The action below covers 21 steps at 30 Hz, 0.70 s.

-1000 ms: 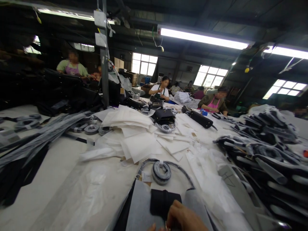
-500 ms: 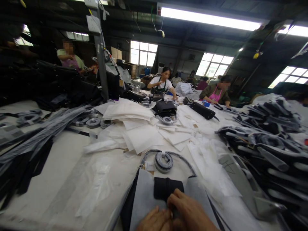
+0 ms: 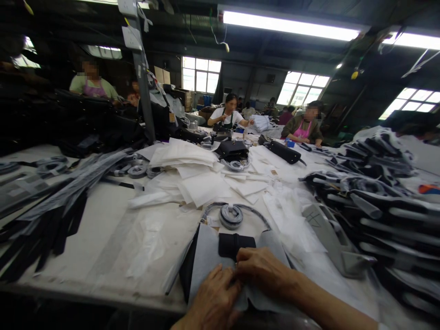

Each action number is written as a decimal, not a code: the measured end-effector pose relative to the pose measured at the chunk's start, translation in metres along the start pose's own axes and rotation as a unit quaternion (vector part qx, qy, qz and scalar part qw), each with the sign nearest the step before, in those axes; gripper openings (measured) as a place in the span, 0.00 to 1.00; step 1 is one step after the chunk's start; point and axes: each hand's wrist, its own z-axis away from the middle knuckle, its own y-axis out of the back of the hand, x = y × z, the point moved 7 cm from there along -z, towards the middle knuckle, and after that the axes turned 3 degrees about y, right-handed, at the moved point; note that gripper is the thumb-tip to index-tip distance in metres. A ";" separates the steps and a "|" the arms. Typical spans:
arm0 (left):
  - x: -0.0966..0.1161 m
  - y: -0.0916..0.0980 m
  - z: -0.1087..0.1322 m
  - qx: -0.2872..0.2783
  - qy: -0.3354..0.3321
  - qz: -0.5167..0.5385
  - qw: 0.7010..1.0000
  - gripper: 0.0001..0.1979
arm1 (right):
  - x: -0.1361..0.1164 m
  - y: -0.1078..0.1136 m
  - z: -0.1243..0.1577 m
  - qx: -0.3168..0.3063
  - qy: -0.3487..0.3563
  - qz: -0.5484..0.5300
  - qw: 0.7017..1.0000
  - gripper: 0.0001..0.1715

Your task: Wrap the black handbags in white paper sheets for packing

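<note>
A black handbag (image 3: pixel 185 270) lies at the table's near edge, with a grey protective sheet (image 3: pixel 202 252) over its front. On the sheet shows a black tab (image 3: pixel 237 245). My right hand (image 3: pixel 257 268) has its fingers bent and closed at the tab's lower end. Close beside it, my left hand (image 3: pixel 218 293) presses on the sheet, fingers together and curled inward; what lies between its fingertips is hidden. Behind the tab arches the bag's plastic-wrapped handle (image 3: pixel 259 214). A coiled, wrapped strap (image 3: pixel 231 216) sits inside that arch.
White paper sheets (image 3: pixel 192 160) are heaped ahead. Wrapped black straps (image 3: pixel 68 201) spread out at left. A grey tape dispenser (image 3: pixel 333 243) and stacked black bags (image 3: pixel 378 220) stand at right. Other bags (image 3: pixel 283 151) lie farther back, where several co-workers (image 3: pixel 228 114) are.
The view has shifted, so more of both forearms and the table's front edge show. My hands stay at the tab's lower end. A co-worker across the table has raised an arm.
</note>
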 end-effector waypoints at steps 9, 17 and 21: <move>0.002 0.006 0.002 0.009 -0.068 -0.033 0.997 0.30 | -0.007 0.001 0.001 0.010 0.058 0.066 0.996 0.11; -0.006 -0.007 0.001 -0.006 -0.059 -0.034 0.998 0.32 | 0.001 -0.013 0.004 0.005 0.063 0.047 0.997 0.06; -0.006 -0.015 0.003 -0.004 -0.054 -0.036 0.998 0.36 | -0.001 -0.016 0.003 0.000 0.050 0.065 0.997 0.06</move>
